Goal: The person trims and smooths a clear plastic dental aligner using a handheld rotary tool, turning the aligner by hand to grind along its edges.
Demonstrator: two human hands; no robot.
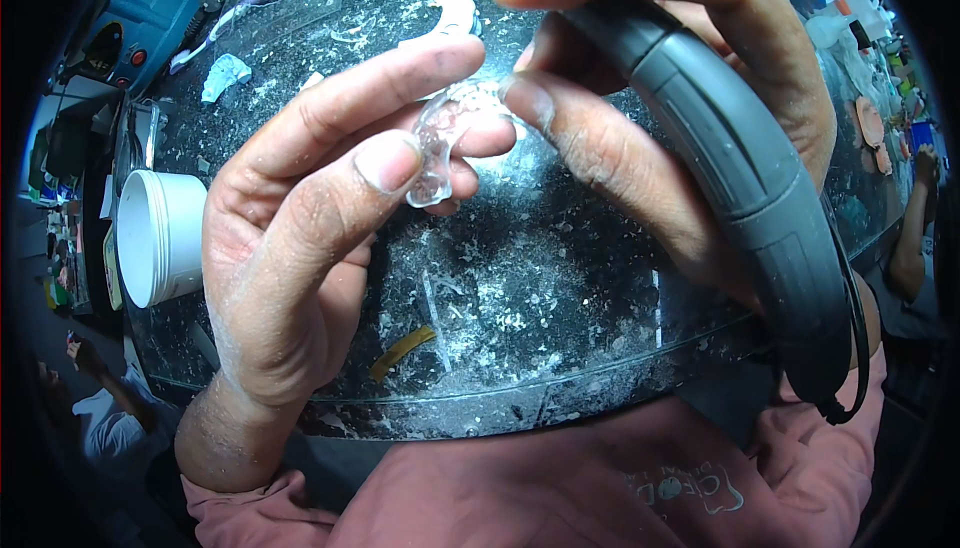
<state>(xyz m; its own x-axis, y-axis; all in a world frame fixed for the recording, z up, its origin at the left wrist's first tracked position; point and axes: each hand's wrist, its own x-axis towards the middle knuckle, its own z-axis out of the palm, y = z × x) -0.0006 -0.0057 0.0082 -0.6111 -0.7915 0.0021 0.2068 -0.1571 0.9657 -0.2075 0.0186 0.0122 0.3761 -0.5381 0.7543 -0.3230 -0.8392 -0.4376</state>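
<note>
A clear plastic dental aligner (433, 163), curved like a row of teeth, is pinched between the thumb and fingers of my left hand (300, 188). My right hand (610, 148) is wrapped round a thick dark grey handpiece (735, 143) with a black cord at its lower end. The handpiece lies across the palm, and its working tip is hidden behind my fingers. My right thumb tip meets the far end of the aligner; I cannot tell if it presses on it. Both hands are held above the dusty black worktop (520, 298).
A white tub (165, 238) stands at the left, below a blue machine (150, 13). A pale blue lump (226, 78) and a curved white piece (457, 10) lie farther back. Near the front edge is a yellowish strip (402, 351). Other people sit at both sides.
</note>
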